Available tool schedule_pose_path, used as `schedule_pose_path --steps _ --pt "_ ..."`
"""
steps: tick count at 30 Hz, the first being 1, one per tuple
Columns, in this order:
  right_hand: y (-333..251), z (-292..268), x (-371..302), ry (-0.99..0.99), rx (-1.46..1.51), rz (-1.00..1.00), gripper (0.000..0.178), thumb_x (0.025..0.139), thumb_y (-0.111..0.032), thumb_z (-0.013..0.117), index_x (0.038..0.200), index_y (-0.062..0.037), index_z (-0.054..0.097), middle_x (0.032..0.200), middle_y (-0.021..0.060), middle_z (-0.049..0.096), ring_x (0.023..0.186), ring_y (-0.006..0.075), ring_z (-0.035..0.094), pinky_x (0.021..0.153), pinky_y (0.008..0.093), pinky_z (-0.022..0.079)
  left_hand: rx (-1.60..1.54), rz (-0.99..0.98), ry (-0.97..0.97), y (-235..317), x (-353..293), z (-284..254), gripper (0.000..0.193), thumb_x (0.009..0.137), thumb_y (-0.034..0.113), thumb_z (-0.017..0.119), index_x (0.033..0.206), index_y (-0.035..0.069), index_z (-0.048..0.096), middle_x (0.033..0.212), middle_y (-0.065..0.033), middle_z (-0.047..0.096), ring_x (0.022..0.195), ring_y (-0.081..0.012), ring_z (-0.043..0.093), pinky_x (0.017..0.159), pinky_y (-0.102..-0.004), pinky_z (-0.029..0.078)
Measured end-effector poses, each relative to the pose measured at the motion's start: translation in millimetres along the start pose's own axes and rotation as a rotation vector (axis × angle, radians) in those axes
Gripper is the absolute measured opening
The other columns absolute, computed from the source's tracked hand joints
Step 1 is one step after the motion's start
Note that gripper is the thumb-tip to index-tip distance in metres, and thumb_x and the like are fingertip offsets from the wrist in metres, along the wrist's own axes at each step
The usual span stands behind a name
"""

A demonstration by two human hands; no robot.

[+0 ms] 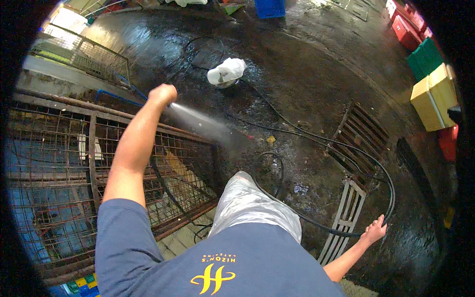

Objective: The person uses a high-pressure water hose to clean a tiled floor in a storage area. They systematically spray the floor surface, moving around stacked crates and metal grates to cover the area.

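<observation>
My left hand [162, 95] is closed around a spray nozzle, mostly hidden in the fist, at the end of my outstretched arm. From it a white jet of water [200, 120] shoots down and to the right onto the wet dark floor [297, 64]. My right hand [375, 230], low at the right, grips a black hose [392, 190]. That hose curves from the hand up past the floor grate and across the floor, and another stretch runs left toward my legs. A white plastic bag [226, 72] sits on the floor ahead.
Rusty wire-mesh panels [94, 116] stand along my left side. At the right are a slotted floor grate [360, 131] and a pale metal grate [342, 222]. Yellow [429, 99], green [424, 58] and red containers [406, 32] line the right edge. A blue crate [270, 8] stands far ahead.
</observation>
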State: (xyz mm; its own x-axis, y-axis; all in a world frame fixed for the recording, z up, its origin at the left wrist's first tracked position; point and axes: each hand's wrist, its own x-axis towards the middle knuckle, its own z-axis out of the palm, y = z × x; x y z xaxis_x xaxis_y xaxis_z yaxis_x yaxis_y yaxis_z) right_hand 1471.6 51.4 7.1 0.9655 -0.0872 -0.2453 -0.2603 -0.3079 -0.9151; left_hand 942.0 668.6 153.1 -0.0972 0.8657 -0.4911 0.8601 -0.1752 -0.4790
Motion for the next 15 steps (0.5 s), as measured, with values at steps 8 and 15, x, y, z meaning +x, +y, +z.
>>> schedule_pose_path --steps 8,15 --pt "-19.6 14.9 -40.1 0.011 0.005 -0.083 0.031 0.1 -0.02 0.049 0.124 -0.0023 0.058 0.07 -0.0008 0.049 0.045 0.0048 0.034 0.034 0.021 0.024 0.052 -0.214 0.035 -106.7 112.1 -43.6 0.024 0.085 0.007 0.053 0.1 0.003 0.072 0.102 -0.0135 0.072 0.091 -0.0288 0.071 0.076 -0.0435 0.056" --pt "-67.8 41.8 -127.4 0.013 0.116 -0.014 0.035 0.101 -0.025 0.045 0.124 -0.0022 0.058 0.071 -0.0009 0.051 0.045 0.0049 0.036 0.034 0.0204 0.023 0.12 -0.298 -0.18 -216.5 301.2 15.4 0.034 0.083 0.014 0.055 0.115 0.015 0.067 0.129 -0.0081 0.06 0.117 -0.0273 0.058 0.097 -0.0411 0.045"
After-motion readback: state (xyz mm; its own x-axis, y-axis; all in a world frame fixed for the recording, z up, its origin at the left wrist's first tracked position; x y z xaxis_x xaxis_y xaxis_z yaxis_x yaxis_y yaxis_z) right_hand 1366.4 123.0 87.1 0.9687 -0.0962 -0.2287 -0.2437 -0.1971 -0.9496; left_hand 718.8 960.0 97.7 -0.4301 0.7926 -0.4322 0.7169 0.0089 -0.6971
